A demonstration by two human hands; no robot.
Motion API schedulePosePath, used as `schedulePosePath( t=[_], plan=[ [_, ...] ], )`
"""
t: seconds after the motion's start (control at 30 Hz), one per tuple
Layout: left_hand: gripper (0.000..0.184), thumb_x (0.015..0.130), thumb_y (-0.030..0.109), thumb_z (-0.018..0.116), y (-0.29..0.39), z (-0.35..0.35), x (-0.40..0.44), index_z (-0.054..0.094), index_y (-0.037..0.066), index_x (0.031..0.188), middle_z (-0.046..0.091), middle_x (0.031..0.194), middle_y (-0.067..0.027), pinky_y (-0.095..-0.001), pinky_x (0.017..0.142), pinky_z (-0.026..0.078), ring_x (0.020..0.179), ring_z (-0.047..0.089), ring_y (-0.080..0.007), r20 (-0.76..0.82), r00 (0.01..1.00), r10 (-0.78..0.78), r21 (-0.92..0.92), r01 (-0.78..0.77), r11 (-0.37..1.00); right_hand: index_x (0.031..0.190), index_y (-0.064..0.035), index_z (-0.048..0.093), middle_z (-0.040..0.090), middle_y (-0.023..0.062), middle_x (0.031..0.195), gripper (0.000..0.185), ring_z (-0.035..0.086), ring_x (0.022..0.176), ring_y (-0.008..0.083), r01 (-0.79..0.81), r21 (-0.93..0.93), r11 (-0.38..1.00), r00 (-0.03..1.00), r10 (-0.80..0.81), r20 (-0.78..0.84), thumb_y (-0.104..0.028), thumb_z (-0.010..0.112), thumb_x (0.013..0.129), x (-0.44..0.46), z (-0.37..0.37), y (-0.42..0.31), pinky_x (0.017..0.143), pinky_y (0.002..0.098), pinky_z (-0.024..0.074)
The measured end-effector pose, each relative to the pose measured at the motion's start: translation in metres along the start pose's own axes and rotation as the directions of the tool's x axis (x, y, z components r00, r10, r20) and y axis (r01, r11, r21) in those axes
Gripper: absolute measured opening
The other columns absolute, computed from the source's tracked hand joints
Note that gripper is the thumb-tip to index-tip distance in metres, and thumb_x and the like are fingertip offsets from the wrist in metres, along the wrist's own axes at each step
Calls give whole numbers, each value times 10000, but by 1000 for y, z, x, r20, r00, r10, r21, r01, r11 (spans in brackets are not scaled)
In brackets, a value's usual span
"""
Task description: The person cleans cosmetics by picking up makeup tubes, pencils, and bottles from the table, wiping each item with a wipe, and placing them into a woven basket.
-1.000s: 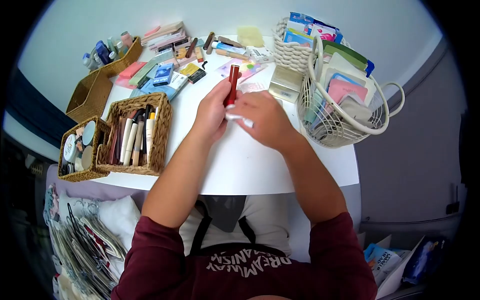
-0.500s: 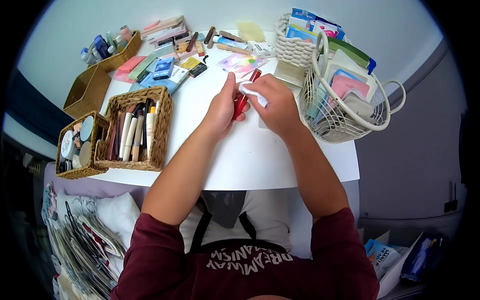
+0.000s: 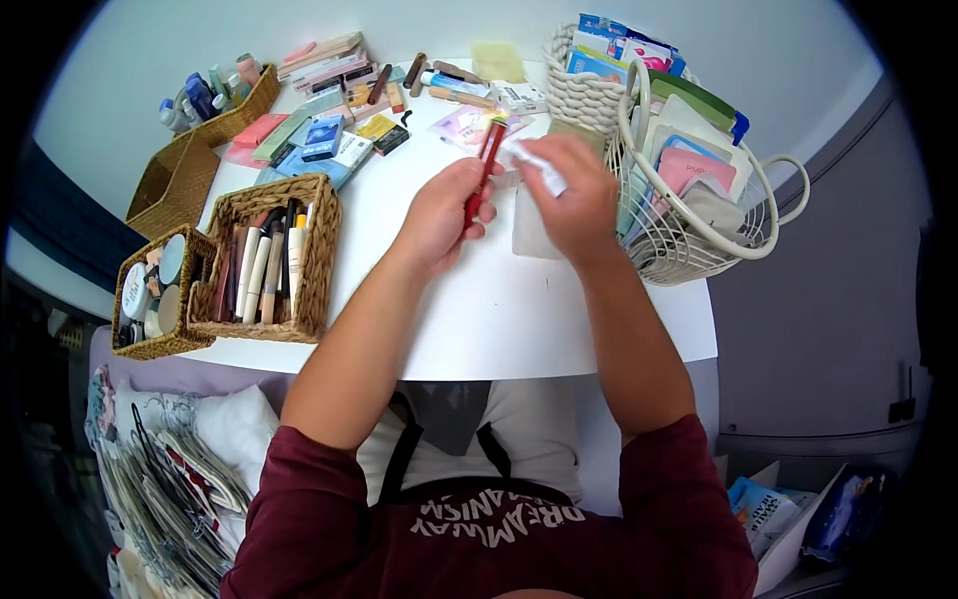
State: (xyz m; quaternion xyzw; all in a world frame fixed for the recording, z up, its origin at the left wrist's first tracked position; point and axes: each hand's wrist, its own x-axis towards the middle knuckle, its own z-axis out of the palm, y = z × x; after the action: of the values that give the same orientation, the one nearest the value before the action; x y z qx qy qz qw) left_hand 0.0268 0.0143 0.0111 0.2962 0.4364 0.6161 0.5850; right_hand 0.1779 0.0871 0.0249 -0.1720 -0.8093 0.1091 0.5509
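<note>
Shirt: at the bottom of the frame, dark red cloth (image 3: 499, 559) is showing pale printed letters.
Hangers: at lower left, a dense bunch of thin hangers (image 3: 185, 499) is lying beside one soft white pillow (image 3: 235, 424).
White box: at lower right, one stiff-walled box (image 3: 798, 529) is standing next to blue plastic packs (image 3: 763, 511).
Desk: one smooth white top with a curved front edge (image 3: 479, 329) is filling the middle.
Small basket: at left, one woven basket (image 3: 172, 348) is holding at least three rounded cases (image 3: 135, 292).
Big basket: just beside it, one thickly braided rectangular basket (image 3: 321, 260) is holding at least seven slim sticks (image 3: 256, 278), white, tan, black and dark red.
Left hand: near the centre, this hand (image 3: 446, 212) is curling its fingers round one red tube (image 3: 483, 178).
Tube: it is slanting, upper end leaning right.
Right hand: right of centre and blurred, this hand (image 3: 581, 195) is pinching one crumpled white tissue (image 3: 545, 172) close to the tube; whether they are touching, I cannot tell.
Wire basket: at right, one white basket (image 3: 711, 238) is holding a pink packet (image 3: 696, 170).
Rope basket: at upper right, one chunky white basket (image 3: 579, 95) is holding bright blue packs (image 3: 599, 64).
Bottle basket: at upper left, one long woven basket (image 3: 238, 122) is holding several small bottles (image 3: 198, 98).
</note>
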Motion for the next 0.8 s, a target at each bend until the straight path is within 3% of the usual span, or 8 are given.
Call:
schedulePosePath(
  t=[0.1,0.2,0.3,0.4,0.5,0.7,0.8],
  plan=[
    [309,1046,343,414,5,7,-10,570,80,1090,532,826,23,-192,473,320,584,418,-42,128,990,-50,98,37,995,981,-46,716,650,98,893,192,655,802,247,-84,-38,996,991,79,-111,-14,726,792,2,-3,5,700,327,519],
    [377,1050,374,367,1,8,-9,547,61,1160,514,810,14,-201,482,304,595,410,-54,111,992,-53,44,48,998,970,-55,715,643,93,889,187,650,801,253,-89,20,996,996,89,-22,-14,722,787,-4,4,4,704,332,518],
    [419,1051,398,353,-3,2,0,541,49,1186,507,747,-5,-215,482,315,578,422,-67,-63,996,-70,4,70,998,967,-72,715,633,84,880,205,638,796,251,-41,93,995,988,27,154,-19,726,769,-10,14,1,702,336,518],
    [423,1050,393,356,-4,-1,0,541,38,1186,519,715,-23,-226,486,332,561,442,-84,-25,1000,-9,-85,7,996,958,-84,710,625,74,876,225,626,799,256,-23,75,997,979,7,203,-18,731,744,-10,17,-5,706,341,516],
    [391,1046,375,376,-4,6,-4,547,41,1159,550,754,-25,-225,492,343,573,463,-87,-84,996,30,-84,-37,996,953,-87,706,620,69,880,234,622,810,257,26,42,999,965,-36,260,-9,729,734,-7,11,-8,716,348,513],
    [287,1033,315,438,-3,6,0,556,89,1164,572,827,3,-208,504,354,579,461,-75,-87,996,36,47,-32,998,963,-55,698,650,91,948,232,637,875,262,-6,198,980,905,-79,418,-4,736,741,-8,5,-7,782,337,517],
    [238,1021,294,476,3,4,-4,572,116,1146,564,834,21,-204,510,347,570,438,-51,-32,999,23,-18,-24,1000,973,-70,707,651,86,935,249,643,858,260,-32,152,988,959,-13,284,-16,749,733,-5,4,-4,755,350,520]
  ],
)
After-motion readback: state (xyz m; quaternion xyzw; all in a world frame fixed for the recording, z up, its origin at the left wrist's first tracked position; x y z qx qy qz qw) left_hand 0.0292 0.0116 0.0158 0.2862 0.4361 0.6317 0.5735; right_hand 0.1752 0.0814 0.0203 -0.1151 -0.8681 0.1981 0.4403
